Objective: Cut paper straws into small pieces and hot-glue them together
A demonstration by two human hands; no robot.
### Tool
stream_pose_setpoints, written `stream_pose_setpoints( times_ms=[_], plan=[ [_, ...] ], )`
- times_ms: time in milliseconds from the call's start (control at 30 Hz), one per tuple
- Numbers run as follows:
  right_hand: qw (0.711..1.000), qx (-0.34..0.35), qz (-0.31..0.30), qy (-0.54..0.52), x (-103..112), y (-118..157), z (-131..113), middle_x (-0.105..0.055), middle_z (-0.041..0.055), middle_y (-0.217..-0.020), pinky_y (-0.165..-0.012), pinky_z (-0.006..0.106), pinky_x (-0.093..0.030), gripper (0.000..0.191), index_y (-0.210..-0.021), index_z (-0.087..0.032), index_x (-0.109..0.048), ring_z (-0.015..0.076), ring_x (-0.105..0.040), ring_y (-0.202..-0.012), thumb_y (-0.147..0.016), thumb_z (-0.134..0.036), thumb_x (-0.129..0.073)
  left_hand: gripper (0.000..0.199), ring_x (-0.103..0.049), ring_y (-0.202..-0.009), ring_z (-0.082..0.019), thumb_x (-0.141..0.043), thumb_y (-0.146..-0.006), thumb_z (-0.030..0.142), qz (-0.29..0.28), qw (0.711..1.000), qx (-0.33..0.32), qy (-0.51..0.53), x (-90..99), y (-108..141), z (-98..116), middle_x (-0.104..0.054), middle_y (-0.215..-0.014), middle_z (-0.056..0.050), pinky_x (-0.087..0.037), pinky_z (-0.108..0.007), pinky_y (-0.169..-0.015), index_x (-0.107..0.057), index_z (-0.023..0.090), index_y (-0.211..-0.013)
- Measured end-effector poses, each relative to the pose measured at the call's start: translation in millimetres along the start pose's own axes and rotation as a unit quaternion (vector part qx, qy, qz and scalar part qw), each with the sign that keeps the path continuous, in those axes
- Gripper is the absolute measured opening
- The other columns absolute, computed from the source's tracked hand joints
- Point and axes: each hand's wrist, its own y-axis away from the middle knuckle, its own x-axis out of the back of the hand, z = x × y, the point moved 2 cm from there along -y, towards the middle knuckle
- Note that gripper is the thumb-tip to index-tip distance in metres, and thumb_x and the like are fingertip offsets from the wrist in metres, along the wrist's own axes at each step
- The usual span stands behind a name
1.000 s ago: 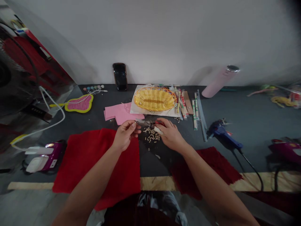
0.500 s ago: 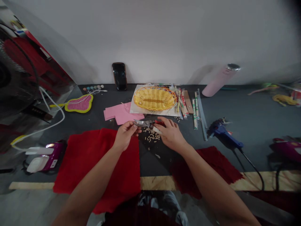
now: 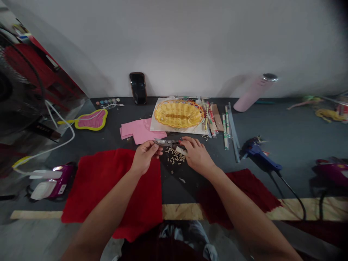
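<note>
My right hand [image 3: 199, 156] is wrapped round the handles of a pair of pruning shears [image 3: 170, 142], whose blades point left. One handle looks pale, and a bit of red shows under my fingers. My left hand [image 3: 145, 156] is closed in a pinch at the blade end; whatever is between its fingertips is too small to make out. Below the shears, many small pale cut pieces [image 3: 176, 156] lie scattered on the dark tabletop.
A yellow woven basket [image 3: 179, 114] sits behind my hands, beside pink sheets [image 3: 141, 131]. Red cloth [image 3: 114, 188] lies under my left forearm. To the right are a blue glue gun [image 3: 259, 156] and a pink bottle [image 3: 252, 93]. A phone [image 3: 138, 88] leans on the wall.
My right fingers have shifted slightly on the shears, and less of the red handle shows. The blades have moved a little, while my left hand stays nearly in place.
</note>
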Motion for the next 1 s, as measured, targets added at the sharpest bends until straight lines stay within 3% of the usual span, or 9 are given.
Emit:
stream_pose_setpoints(
  times_ms=[167, 500, 767, 1000],
  plan=[
    [0.999, 0.012, -0.03, -0.005, -4.2, 1.6, 0.5, -0.047, 0.0156, -0.132, -0.086, 0.043, -0.039, 0.068, -0.144, -0.019, -0.02, 0.0308, -0.046, -0.113, -0.083, -0.031, -0.049, 0.022, -0.056, -0.056, -0.009, -0.067, -0.074, 0.035, -0.014, 0.999, -0.015, -0.034, -0.6, 2.4, 2.0, -0.065, -0.072, -0.004, -0.042, -0.02, -0.049, -0.061, 0.013, -0.075],
    [0.999, 0.022, -0.019, -0.024, 2.2, -0.1, 1.4, -0.057, 0.012, -0.116, -0.092, 0.039, -0.038, 0.056, -0.135, -0.017, -0.036, 0.0252, -0.051, -0.106, -0.083, -0.03, -0.05, 0.021, -0.055, -0.055, -0.009, -0.067, -0.074, 0.035, -0.021, 0.999, -0.026, -0.035, -3.0, 4.4, 1.0, -0.066, -0.073, -0.004, -0.044, -0.021, -0.051, -0.062, 0.014, -0.076],
    [1.0, 0.007, -0.018, -0.011, 5.4, 0.8, -1.8, -0.058, 0.0122, -0.115, -0.09, 0.037, -0.04, 0.054, -0.133, -0.017, -0.038, 0.0249, -0.052, -0.105, -0.081, -0.027, -0.049, 0.024, -0.06, -0.058, -0.012, -0.07, -0.069, 0.035, 0.027, 0.996, -0.035, -0.082, -3.7, 6.6, 3.4, -0.069, -0.073, -0.004, -0.048, -0.022, -0.054, -0.065, 0.014, -0.079],
    [1.0, -0.017, -0.015, 0.016, 3.3, 1.5, -2.3, -0.058, 0.011, -0.112, -0.089, 0.036, -0.039, 0.057, -0.132, -0.019, -0.04, 0.0256, -0.052, -0.104, -0.077, -0.025, -0.053, 0.023, -0.064, -0.07, -0.016, -0.068, -0.071, 0.036, 0.049, 0.99, -0.08, -0.103, 1.8, 3.3, -2.0, -0.07, -0.078, -0.004, -0.049, -0.024, -0.059, -0.068, 0.016, -0.083]
  ],
)
